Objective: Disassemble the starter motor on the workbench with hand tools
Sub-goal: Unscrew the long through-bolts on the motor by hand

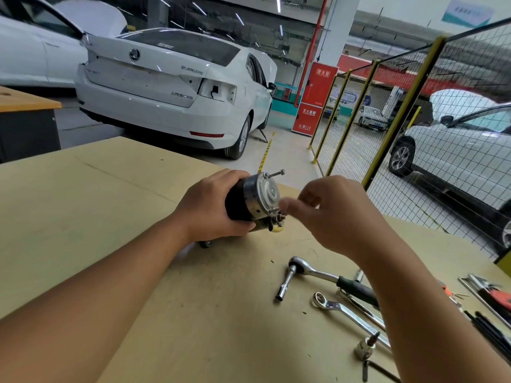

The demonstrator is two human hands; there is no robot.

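Head view: my left hand (pixel 213 205) grips the starter motor (pixel 253 199) mid-counter; right hand (pixel 329 214) pinches, it seems, the lower through-bolt (pixel 276 210). Next: unthread it by finger.

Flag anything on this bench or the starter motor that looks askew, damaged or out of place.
One long bolt sticks partly out of the starter motor end cap, backed out while the left hand grips the body. That fits disassembly. The ratchet and wrench lie loose on the workbench. Nothing looks damaged.
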